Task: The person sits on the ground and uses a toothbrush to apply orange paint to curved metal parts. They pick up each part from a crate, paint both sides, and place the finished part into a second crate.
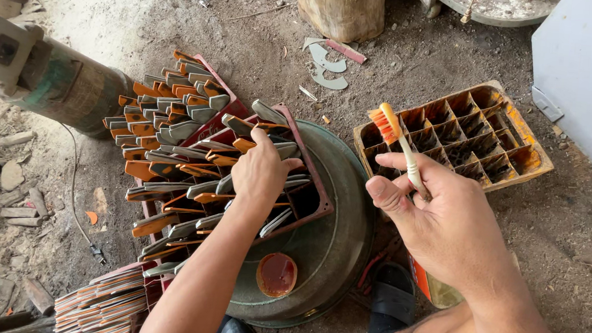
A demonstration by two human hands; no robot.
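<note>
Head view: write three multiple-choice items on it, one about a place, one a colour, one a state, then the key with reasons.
1. Where does the left hand rest?
A. on the pieces in the red crate
B. in the yellow crate
C. on the wooden stump

2. What colour are the bristles of the brush?
A. blue
B. orange
C. white

3. How is the right hand?
A. flat on the ground
B. open and empty
C. closed around the brush handle

Key: 1 A, the fingers lie on the grey and orange pieces standing in it. 2 B, the tip is orange. 3 C, thumb and fingers wrap the pale handle, bristles up.
</note>
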